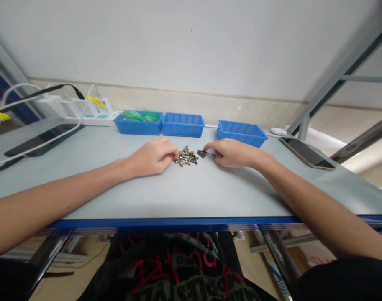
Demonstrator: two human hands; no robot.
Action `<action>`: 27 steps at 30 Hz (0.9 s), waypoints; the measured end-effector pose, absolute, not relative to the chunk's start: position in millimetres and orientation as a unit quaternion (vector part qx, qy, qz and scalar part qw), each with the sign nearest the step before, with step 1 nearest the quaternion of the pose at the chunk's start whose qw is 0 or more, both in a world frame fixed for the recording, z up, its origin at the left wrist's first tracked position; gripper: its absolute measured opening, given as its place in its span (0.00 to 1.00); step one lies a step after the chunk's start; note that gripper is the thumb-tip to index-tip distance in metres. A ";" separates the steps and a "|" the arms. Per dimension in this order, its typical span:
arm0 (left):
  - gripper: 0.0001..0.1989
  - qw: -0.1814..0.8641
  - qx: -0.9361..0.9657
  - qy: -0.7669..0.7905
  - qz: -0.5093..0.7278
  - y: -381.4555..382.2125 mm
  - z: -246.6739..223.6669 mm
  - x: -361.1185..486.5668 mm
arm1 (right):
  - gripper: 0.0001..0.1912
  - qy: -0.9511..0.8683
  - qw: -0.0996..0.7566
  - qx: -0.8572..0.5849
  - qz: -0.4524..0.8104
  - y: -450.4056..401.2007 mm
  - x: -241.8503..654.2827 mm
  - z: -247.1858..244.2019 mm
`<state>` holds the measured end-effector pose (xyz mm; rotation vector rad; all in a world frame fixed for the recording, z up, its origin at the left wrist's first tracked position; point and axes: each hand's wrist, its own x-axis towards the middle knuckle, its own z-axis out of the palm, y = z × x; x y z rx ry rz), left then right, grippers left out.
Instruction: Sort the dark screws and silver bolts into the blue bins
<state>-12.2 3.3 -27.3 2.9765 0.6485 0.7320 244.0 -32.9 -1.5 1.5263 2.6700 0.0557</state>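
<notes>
A small pile of brass-coloured and dark screws [186, 156] lies on the grey tabletop. My left hand [156, 156] rests at the left edge of this pile, fingers curled and pressed together; whether a screw is between the fingertips is hidden. Just right of the pile, several black screws [202, 154] lie side by side in a small group. The outstretched index finger of my right hand [231, 153] touches that group. Its thumb sits lower and apart, and the other fingers are bent underneath, partly out of sight.
Along the wall stand a blue bin [139, 127] with green plastic bags, a second blue bin [183, 130] and a third blue bin [241, 133]. A power strip [90, 119] with cables and a dark phone [43, 140] are left; another phone [306, 153] and white mouse-like object [278, 131] are right.
</notes>
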 end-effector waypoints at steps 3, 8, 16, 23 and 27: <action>0.11 0.006 0.951 0.209 0.230 2.9 -26.4 -11.9 | 0.26 0.868 0.034 0.495 0.020 -33.4 244.3 -0.8; 0.11 0.013 0.951 0.211 0.228 2.5 -25.9 -11.4 | 0.26 0.872 0.028 0.489 0.012 -33.7 244.4 -0.2; 0.12 0.034 0.943 0.235 0.233 4.3 -27.9 -11.4 | 0.26 0.875 0.023 0.483 0.014 -34.6 243.2 -0.4; 0.13 0.029 0.945 0.230 0.230 4.7 -28.7 -11.8 | 0.27 0.863 0.016 0.504 0.018 -34.7 247.2 1.3; 0.14 0.023 0.946 0.220 0.238 3.9 -29.1 -11.7 | 0.26 0.856 -0.027 0.513 0.060 -38.1 249.2 7.2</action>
